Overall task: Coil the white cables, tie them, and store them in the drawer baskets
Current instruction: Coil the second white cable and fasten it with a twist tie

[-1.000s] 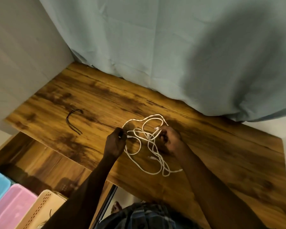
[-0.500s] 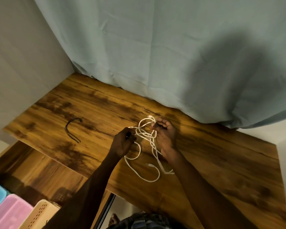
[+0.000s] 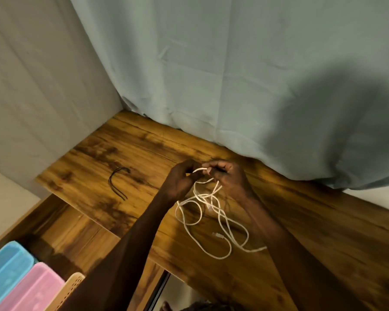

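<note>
Pinching one short stretch of white cable (image 3: 213, 212) between them — left hand (image 3: 182, 180), right hand (image 3: 228, 177) — loops trailing below.

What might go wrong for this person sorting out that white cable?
Both the left hand and right hand pinch one short stretch of the white cable, while the rest lies in crossed loops on the wooden table. Pulling now may tighten those crossings into a knot. A loose plug end lies inside a loop and could snag. The black tie rests off to the left, so reaching for it may let the coil spring apart.
</note>
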